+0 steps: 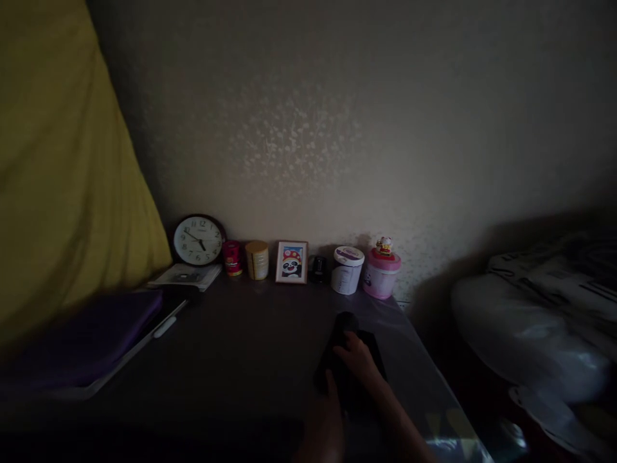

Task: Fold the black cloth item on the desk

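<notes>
In the dim light a black object (348,320) lies near the right side of the dark table. It has a rounded far end and a wider, soft-looking part towards me; its kind is too dark to make out. My right hand (357,357) is over it, fingers curled onto its upper part. Along its near left side rests my left hand (328,408), mostly lost in shadow, with one digit pointing forward against the black object. The other fingers of this hand are hidden.
Along the wall stand a round clock (198,240), a red can (232,258), a yellow canister (257,260), a panda picture frame (292,262), a white tub (347,270) and a pink tub (382,275) topped by a cat figurine (384,245). A purple folded item (106,328) lies left.
</notes>
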`<state>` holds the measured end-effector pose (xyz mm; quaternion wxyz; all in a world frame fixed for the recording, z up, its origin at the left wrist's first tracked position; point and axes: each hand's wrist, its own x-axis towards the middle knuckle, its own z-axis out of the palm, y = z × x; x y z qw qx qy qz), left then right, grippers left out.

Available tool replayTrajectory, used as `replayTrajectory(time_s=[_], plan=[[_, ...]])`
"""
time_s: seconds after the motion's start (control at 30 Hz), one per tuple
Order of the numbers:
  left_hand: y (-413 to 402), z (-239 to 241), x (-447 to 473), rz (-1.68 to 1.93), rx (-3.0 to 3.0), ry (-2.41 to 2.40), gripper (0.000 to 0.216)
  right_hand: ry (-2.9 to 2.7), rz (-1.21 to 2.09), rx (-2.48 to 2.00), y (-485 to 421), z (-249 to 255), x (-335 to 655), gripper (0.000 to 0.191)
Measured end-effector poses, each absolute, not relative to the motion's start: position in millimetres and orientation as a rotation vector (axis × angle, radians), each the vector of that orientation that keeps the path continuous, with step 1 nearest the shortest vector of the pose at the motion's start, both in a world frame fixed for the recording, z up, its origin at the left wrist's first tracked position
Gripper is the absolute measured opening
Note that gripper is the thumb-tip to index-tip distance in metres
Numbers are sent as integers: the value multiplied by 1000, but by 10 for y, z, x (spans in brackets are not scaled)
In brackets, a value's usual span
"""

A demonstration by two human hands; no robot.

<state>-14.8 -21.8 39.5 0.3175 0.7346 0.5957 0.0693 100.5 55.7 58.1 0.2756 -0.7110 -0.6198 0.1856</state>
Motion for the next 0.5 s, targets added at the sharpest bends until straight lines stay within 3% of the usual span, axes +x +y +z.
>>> replayTrajectory(time_s=[0.33,0.5], plan=[[-203,447,-149,166,1872,1608,69,-1812,504,-1962,569,630,922,47],[-230,444,-160,190,1896,1621,60,-1919,566,-1859,494,697,901,27]])
